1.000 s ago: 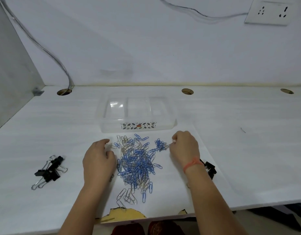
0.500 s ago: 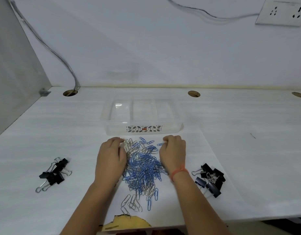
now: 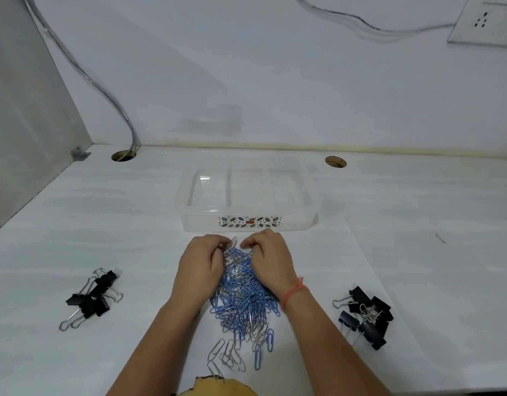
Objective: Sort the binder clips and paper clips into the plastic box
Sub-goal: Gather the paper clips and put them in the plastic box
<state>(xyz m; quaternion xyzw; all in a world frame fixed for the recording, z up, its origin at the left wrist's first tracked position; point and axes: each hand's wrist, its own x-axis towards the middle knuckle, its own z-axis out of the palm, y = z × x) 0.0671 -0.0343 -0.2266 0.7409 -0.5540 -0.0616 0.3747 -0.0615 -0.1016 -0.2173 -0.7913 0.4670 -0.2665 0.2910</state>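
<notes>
A pile of blue and silver paper clips (image 3: 242,298) lies on a white sheet in front of me. My left hand (image 3: 200,267) and my right hand (image 3: 270,260) cup the far end of the pile from both sides, fingers curled into the clips and pressing them together. A clear plastic box (image 3: 248,222) with three compartments stands just beyond my hands and looks empty. One heap of black binder clips (image 3: 91,297) lies at the left, another heap of black binder clips (image 3: 366,317) at the right.
The white desk (image 3: 417,224) ends at a wall, with cable holes (image 3: 123,156) along the back and a cable running up. A grey side panel (image 3: 23,124) closes the left. A wall socket (image 3: 486,21) sits top right. The desk's near edge shows a chipped spot (image 3: 218,387).
Both hands have moved inward from the sides of the spread clips, squeezing them into a narrower, taller pile. The view has shifted so the right binder clips show fully.
</notes>
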